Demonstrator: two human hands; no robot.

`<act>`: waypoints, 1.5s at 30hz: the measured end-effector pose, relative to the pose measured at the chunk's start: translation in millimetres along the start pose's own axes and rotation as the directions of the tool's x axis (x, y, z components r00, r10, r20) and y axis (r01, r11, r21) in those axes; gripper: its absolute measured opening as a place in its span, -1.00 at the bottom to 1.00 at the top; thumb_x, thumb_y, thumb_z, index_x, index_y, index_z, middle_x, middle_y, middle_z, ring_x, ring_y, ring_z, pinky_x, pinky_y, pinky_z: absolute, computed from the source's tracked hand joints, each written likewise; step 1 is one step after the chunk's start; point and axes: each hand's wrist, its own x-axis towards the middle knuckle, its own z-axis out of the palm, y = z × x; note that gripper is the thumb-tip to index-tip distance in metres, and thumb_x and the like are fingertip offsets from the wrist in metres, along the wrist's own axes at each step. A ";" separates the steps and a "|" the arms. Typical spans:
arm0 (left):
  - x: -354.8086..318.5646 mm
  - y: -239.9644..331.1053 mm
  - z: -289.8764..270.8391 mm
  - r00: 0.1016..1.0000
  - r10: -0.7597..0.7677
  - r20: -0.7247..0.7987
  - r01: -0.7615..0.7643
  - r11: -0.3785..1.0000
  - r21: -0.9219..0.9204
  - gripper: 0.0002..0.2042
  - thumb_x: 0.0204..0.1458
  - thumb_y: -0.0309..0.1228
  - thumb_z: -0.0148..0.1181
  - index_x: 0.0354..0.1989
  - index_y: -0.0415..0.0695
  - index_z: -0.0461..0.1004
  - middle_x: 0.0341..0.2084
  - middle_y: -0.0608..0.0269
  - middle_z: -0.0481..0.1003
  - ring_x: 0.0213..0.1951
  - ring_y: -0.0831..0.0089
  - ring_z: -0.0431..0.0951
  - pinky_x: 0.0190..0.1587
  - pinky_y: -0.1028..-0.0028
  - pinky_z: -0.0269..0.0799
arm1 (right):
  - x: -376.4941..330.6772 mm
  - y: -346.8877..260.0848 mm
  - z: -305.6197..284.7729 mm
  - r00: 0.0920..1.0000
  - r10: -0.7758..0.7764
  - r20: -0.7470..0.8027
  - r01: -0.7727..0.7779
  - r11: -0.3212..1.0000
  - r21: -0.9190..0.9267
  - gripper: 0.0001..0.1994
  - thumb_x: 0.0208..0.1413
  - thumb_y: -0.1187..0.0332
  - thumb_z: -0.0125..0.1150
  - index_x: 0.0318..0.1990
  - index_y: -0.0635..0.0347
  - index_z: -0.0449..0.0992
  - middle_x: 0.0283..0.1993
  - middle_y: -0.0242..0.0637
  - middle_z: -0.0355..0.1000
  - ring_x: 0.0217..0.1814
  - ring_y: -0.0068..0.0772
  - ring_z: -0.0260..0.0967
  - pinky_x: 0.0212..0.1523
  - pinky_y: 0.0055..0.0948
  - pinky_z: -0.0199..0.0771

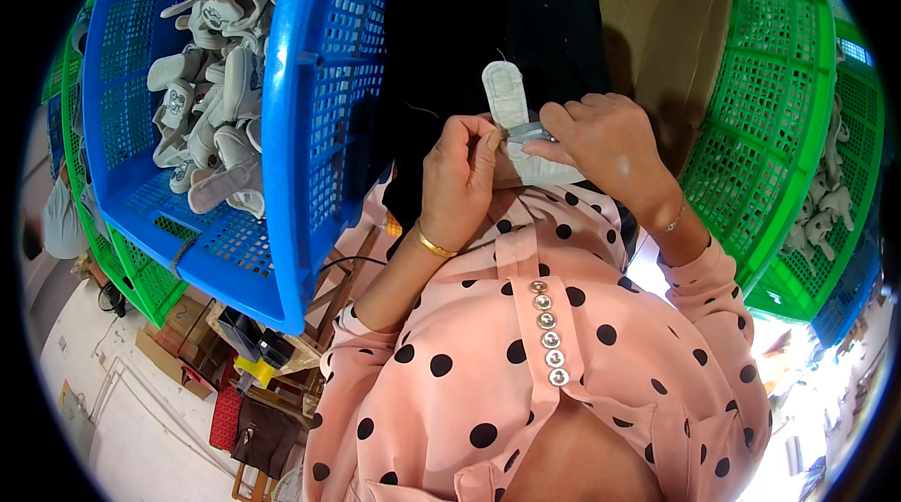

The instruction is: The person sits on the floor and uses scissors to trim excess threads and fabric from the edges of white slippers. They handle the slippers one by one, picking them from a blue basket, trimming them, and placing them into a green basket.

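Over my lap I hold a small white shoe upper (508,94), its rounded tongue-like end pointing up and away from me. My left hand (457,174) pinches its left edge between thumb and fingertips. In my right hand (610,145) is a small grey metal tool (531,131), like thread snips, lying across the middle of the upper close to the left fingertips. The right fingers cover most of this tool, so its full shape is hidden. A fine loose thread sticks up from the upper's far end.
On my left stands a blue plastic basket (282,136) with a heap of similar white-grey shoe uppers (221,94). Green baskets (765,108) stand on the right, one holding more pieces. A cardboard surface (680,14) lies beyond my knees. A red bag (225,418) is at lower left.
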 end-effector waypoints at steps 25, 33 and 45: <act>5.2 -0.8 -6.0 0.960 -0.238 0.147 0.273 0.914 -0.301 -0.89 0.24 -0.45 0.08 -0.25 -0.26 0.40 -0.40 0.34 0.49 -0.37 0.67 0.41 -0.27 0.65 0.35 | 0.1 -5.3 3.7 0.985 0.105 0.137 -0.122 0.985 0.125 -0.61 0.10 0.00 0.18 -0.52 0.13 0.40 -0.70 -0.30 0.32 -0.61 -0.21 0.36 -0.55 -0.33 0.32; 7.4 -11.1 -12.7 0.943 -0.265 0.201 0.332 0.767 -0.549 -0.90 0.23 -0.46 0.08 -0.24 -0.25 0.42 -0.43 0.35 0.47 -0.34 0.65 0.42 -0.20 0.66 0.36 | 6.4 11.1 14.5 0.838 0.335 0.431 -0.535 0.350 0.769 -0.67 0.16 0.17 0.20 -0.31 0.35 0.48 -0.53 -0.29 0.40 -0.52 -0.52 0.29 -0.46 -0.49 0.34; 22.9 7.8 -42.9 0.952 0.278 -0.130 -0.099 0.681 0.726 -0.73 0.13 -0.45 0.16 0.02 -0.11 0.45 -0.10 0.12 0.56 0.02 0.12 0.48 0.06 0.25 0.35 | 3.2 -7.8 7.5 0.740 0.297 0.603 -0.639 0.030 0.769 -0.72 0.27 0.26 0.06 -0.34 0.33 0.47 -0.60 -0.47 0.37 -0.53 -0.73 0.22 -0.45 -0.63 0.25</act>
